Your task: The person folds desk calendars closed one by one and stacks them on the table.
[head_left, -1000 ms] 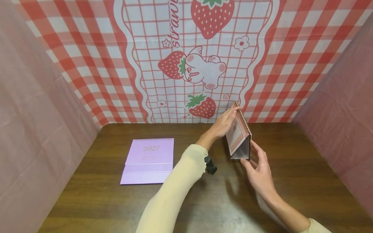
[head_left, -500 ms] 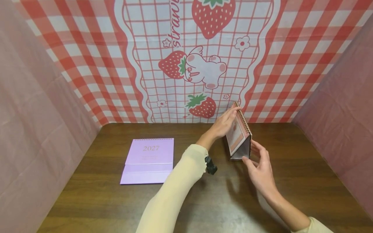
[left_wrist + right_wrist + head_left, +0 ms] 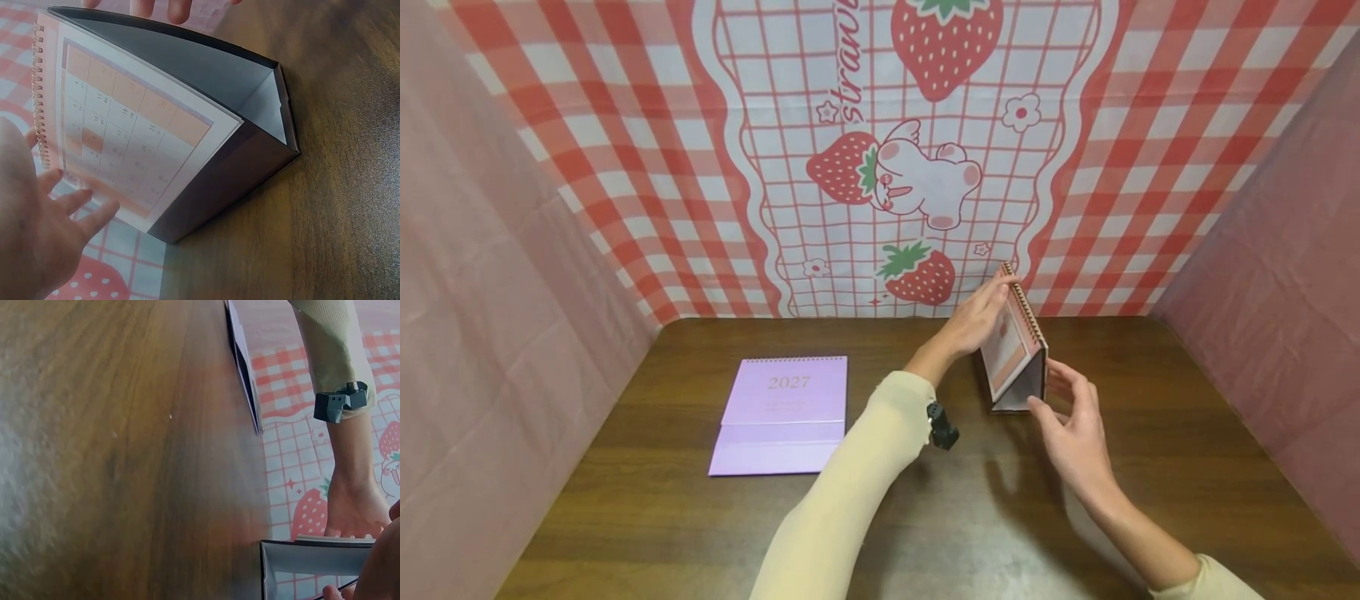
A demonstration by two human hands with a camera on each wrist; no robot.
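Observation:
A pink desk calendar (image 3: 1006, 354) with a spiral along its top stands tent-like on the right of the wooden table, seen side-on from the head. My left hand (image 3: 977, 318) lies against its page side, fingertips reaching the spiral. In the left wrist view, the left fingers (image 3: 100, 215) are spread over the printed month grid. My right hand (image 3: 1077, 437) is at the near end, fingers touching the back panel and thumb at the lower corner. Its fingertips (image 3: 179, 9) show along the back panel's edge in the left wrist view. In the right wrist view, this hand partly hides the calendar.
A purple 2027 desk calendar (image 3: 782, 417) rests on the left of the table (image 3: 940, 517). A red-and-white strawberry cloth (image 3: 917, 150) hangs at the back, with pink cloth walls (image 3: 1285, 275) on both sides. A dark wrist camera (image 3: 942, 427) sits on the left sleeve.
My right thumb has slid slightly right along the calendar's lower corner, and the right hand has shifted a little to the right. My left hand and both calendars have stayed put.

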